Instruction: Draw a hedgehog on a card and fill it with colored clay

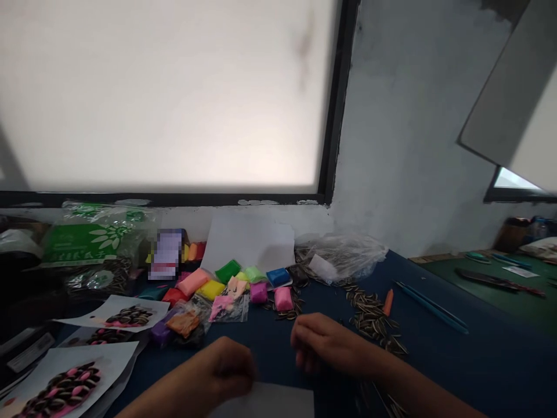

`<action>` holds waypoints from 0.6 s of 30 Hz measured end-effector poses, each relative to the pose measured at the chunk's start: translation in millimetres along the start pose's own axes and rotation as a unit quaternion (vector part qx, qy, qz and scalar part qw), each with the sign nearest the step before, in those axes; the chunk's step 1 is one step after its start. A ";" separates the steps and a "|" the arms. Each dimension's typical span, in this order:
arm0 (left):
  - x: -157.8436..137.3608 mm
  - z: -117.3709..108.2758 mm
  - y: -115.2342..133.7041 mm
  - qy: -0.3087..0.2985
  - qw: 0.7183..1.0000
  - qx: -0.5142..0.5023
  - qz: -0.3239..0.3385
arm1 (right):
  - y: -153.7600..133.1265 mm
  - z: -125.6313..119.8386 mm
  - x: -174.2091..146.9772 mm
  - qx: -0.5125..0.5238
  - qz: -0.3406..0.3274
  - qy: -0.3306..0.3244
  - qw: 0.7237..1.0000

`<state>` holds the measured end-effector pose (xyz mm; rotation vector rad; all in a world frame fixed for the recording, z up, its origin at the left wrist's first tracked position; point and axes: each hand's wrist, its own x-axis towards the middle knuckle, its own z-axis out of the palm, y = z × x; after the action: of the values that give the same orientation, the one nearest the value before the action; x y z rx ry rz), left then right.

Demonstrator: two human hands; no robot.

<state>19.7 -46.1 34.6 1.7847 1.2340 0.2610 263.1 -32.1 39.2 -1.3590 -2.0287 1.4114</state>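
Note:
My left hand (pixel 228 368) is closed and slightly blurred, over the upper left edge of a white sheet of paper (pixel 287 402) at the bottom of the view. Across a small gap, my right hand (pixel 313 342) hovers with its fingers curled in, just above and right of that sheet. Whatever either hand may pinch is hidden. Beyond the right hand lies a pink clay packet (pixel 284 299) among striped sunflower seeds. More sunflower seeds (pixel 368 310) are strewn to the right of it, beside a short orange stick (pixel 389 302).
Blue tweezers (pixel 430 307) lie at right on the dark blue table (pixel 487 371). Colourful clay packets (pixel 194 283) spread along the back left. Sheets bearing seed-and-pink-clay designs (pixel 117 348) overlap at left. A green seed bag (pixel 96 238) and a clear plastic bag (pixel 348 255) stand near the wall.

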 end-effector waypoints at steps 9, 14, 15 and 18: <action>0.0 19.6 28.3 0.029 0.995 0.087 -0.026 | -3.8 -1.3 -4.0 -0.061 -0.065 0.120 0.989; 11.1 22.4 1.4 0.053 0.986 0.158 0.020 | -1.1 12.8 -2.3 -0.075 -0.124 0.161 0.976; 14.1 23.3 -5.9 0.085 0.978 0.188 0.036 | -1.4 13.5 -2.6 -0.093 -0.138 0.199 0.966; 21.9 25.9 -23.2 0.136 0.969 0.198 0.052 | -4.9 12.9 -8.6 -0.132 -0.112 0.193 0.966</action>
<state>31.5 -40.8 -4.4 2.2180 1.4642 0.3480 255.8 -46.6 39.5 -1.3281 -2.0687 0.7331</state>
